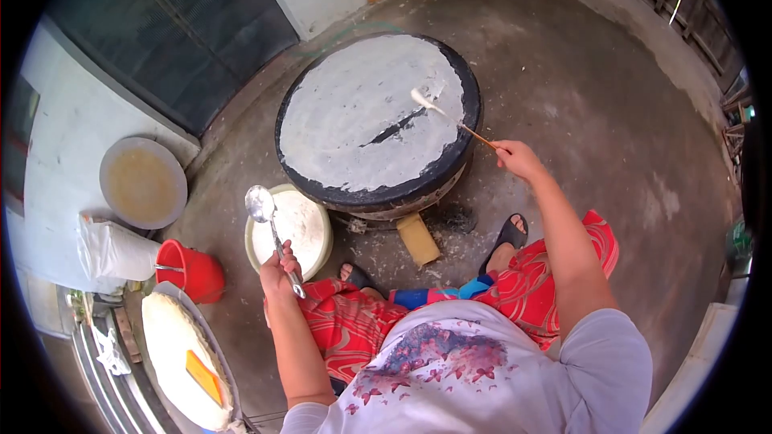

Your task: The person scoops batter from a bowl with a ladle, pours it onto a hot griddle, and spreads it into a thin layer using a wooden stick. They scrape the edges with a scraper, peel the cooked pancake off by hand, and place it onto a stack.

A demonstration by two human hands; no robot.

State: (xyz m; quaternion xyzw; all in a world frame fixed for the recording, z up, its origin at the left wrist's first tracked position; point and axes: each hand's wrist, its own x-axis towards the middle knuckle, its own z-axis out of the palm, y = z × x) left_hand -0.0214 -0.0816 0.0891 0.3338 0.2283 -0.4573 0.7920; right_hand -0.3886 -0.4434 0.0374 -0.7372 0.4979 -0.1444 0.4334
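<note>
My right hand (pixel 519 158) is closed around the thin wooden handle of a batter spreader (pixel 431 104). Its white-coated head rests on or just over the batter (pixel 354 104) that covers a large round black griddle (pixel 291 162). A dark bare streak shows in the batter's right half. In my left hand (pixel 280 268) is a metal ladle (pixel 260 204), its bowl smeared with white. The ladle is above the left part of a pale tub (pixel 326 251) holding white batter.
A red bucket (pixel 193 272) stands left of the tub. Near it are a stack of thin pancakes (pixel 173 354) with an orange scraper (pixel 203 378) on top, and a round grey tray (pixel 145 182) against the wall. A cardboard piece (pixel 418 239) lies below the griddle.
</note>
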